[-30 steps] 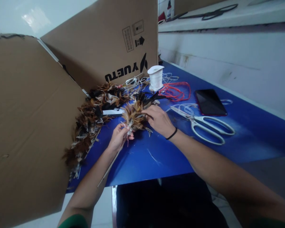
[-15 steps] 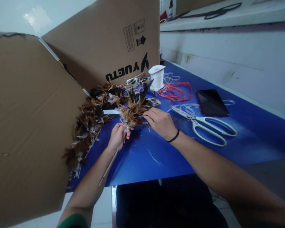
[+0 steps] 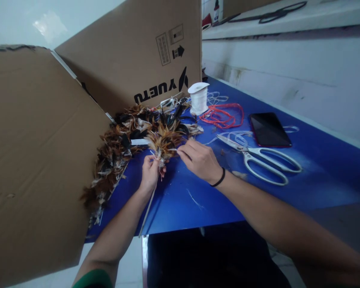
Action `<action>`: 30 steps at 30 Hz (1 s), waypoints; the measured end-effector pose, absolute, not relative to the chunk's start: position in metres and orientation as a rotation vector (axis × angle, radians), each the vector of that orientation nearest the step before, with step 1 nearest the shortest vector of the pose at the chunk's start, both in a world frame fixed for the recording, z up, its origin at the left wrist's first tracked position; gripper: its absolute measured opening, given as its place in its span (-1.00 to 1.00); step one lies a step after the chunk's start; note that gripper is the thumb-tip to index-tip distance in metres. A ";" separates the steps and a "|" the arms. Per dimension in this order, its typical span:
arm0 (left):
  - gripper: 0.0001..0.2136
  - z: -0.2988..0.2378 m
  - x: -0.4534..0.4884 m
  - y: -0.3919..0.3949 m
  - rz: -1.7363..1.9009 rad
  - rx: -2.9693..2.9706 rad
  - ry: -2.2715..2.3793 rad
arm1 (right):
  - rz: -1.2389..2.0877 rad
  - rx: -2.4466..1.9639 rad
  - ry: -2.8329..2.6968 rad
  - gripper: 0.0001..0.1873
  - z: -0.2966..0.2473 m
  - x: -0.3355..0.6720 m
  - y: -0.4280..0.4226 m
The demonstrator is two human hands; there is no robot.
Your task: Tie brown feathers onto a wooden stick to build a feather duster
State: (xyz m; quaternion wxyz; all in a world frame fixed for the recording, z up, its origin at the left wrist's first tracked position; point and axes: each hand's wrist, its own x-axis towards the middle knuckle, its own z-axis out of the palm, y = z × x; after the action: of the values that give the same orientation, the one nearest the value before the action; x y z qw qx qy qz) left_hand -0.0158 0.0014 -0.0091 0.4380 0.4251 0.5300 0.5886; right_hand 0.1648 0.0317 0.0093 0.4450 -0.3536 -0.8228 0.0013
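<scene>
Brown feather bunch (image 3: 164, 138) left of scissors (image 3: 245, 149) looks light, crushable, best held at base (image 3: 161, 162) as left hand (image 3: 150, 172) does, right hand (image 3: 201, 158) pinching probably a strand (image 3: 173, 149)

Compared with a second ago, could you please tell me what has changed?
The thin stick swung right, its lower end leaving the left forearm. The right hand sits slightly lower, pinching a pale strand. The left hand still grips the feather bundle; scissors and phone stayed.

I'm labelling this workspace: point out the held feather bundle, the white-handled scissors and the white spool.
Feather bundle (image 3: 164, 139): head view, on its brown feathers.
White-handled scissors (image 3: 245, 151): head view, at the pivot.
White spool (image 3: 199, 101): head view, on its wound side.
</scene>
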 end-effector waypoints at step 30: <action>-0.75 -0.008 -0.011 -0.001 1.513 0.808 1.269 | 0.202 -0.923 -2.268 -0.80 -0.003 0.144 0.012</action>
State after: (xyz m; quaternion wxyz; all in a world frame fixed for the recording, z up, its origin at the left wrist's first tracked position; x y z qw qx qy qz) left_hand -0.0115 -0.0006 -0.0083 0.4828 0.3316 0.5208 0.6210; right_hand 0.1440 0.0117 -0.0028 0.3358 -0.3540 -0.8694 0.0773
